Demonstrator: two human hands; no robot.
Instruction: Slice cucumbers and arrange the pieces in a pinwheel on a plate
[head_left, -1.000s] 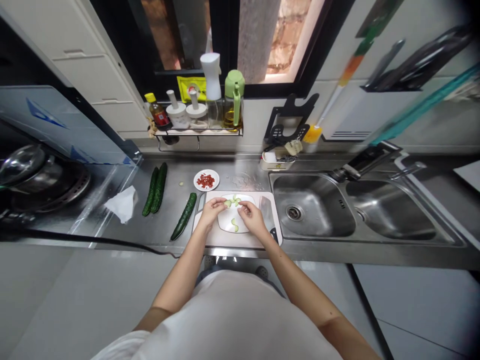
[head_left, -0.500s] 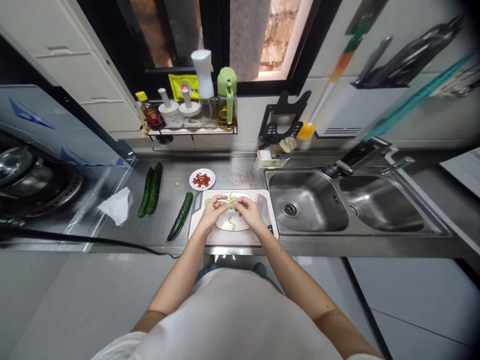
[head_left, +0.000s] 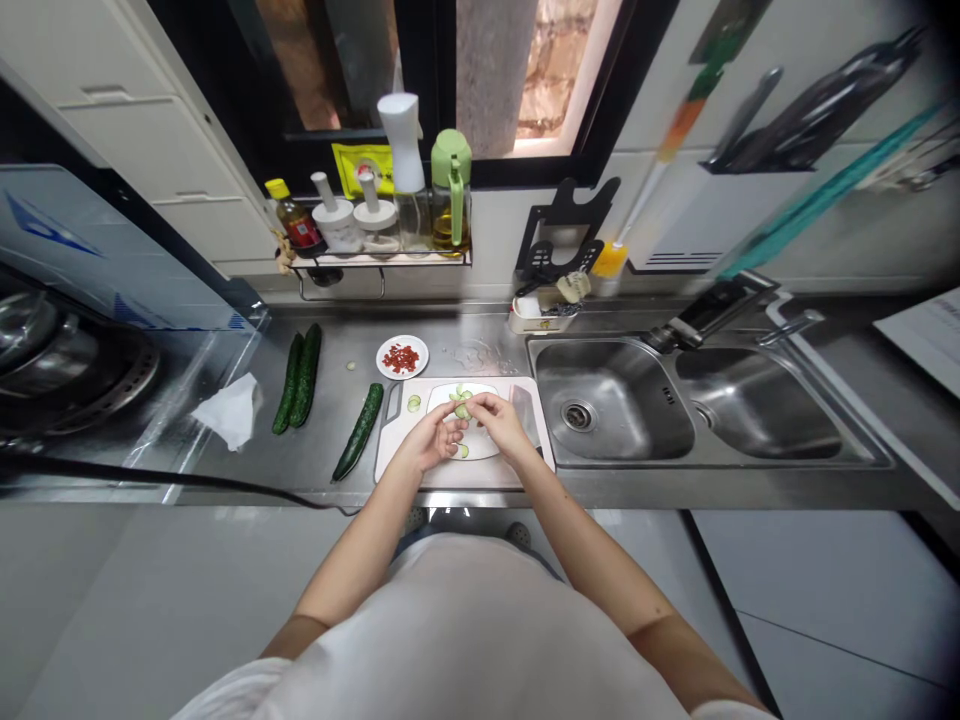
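Both hands meet over a white plate (head_left: pixel 487 445) on the cutting board (head_left: pixel 395 447). My right hand (head_left: pixel 500 421) pinches a thin cucumber slice (head_left: pixel 462 411) at its fingertips. Against the same slice rest the thumb and forefinger of my left hand (head_left: pixel 435 436), its other fingers curled with the palm turned up. More green slices lie on the plate beyond the fingertips, and one piece (head_left: pixel 463 451) is near its front edge. A small group of slices (head_left: pixel 414 403) sits on the board's left part. A knife blade (head_left: pixel 523 408) lies along the board's right side.
Left of the board lie one cucumber (head_left: pixel 358 432) and two more (head_left: pixel 302 378), with a crumpled white tissue (head_left: pixel 227 411) beyond. A small plate of chopped red pieces (head_left: pixel 402 357) stands behind the board. The double sink (head_left: pixel 615 400) is at the right.
My left hand has rolled palm up, and its fingers have curled. The slice between the fingertips now shows more clearly. My right hand has stayed nearly in place.
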